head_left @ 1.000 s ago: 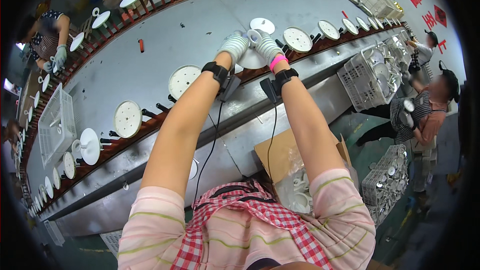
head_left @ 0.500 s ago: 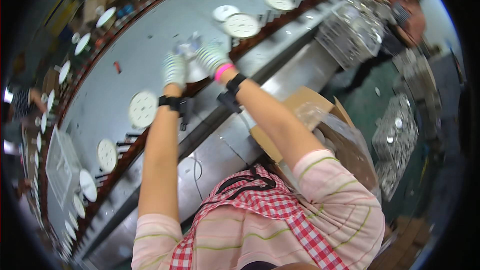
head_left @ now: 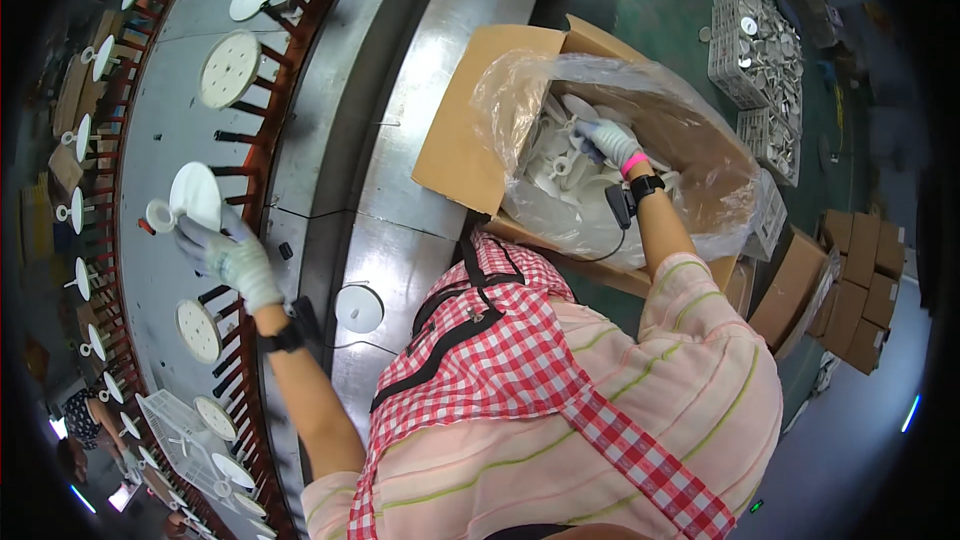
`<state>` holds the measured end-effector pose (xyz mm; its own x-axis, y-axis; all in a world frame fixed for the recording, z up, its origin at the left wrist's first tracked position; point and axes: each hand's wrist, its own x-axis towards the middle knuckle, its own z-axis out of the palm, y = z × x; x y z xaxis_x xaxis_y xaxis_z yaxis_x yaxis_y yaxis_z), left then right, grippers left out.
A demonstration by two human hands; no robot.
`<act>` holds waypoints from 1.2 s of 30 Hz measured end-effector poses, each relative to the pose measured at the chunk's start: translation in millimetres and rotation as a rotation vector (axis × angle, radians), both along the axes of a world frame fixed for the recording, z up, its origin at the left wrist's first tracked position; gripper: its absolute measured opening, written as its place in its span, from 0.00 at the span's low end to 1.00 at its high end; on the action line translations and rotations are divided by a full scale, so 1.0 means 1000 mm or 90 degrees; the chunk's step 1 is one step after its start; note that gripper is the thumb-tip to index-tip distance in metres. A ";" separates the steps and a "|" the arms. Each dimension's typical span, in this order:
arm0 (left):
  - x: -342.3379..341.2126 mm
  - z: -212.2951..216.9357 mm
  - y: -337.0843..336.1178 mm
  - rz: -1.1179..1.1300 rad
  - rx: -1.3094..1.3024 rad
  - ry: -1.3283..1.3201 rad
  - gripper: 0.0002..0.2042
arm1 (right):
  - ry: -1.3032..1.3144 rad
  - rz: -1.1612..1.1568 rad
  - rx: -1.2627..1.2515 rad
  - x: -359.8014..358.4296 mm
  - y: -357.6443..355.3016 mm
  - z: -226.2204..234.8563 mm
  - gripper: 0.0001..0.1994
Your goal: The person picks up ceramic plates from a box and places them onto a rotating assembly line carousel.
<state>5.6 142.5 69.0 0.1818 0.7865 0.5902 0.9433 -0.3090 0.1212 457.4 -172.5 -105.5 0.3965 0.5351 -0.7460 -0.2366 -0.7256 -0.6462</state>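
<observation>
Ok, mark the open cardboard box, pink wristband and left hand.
Open cardboard box (head_left: 460, 142): head view, bare left flap.
Pink wristband (head_left: 633, 163): head view, band's middle.
Left hand (head_left: 235, 258): head view, middle of glove.

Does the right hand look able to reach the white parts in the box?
Likely yes: the right hand is inside the box, at the white parts, and its open top leaves the way free.
</observation>
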 end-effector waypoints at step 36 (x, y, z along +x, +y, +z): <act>0.004 -0.104 -0.153 -0.191 -0.444 -0.160 0.16 | -0.571 0.181 0.644 0.030 0.394 0.189 0.10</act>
<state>9.7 -10.8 -34.9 0.3704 0.9283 0.0318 0.7507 -0.3194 0.5783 487.6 221.6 83.3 0.3168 0.8286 0.4616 0.6120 0.1932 -0.7669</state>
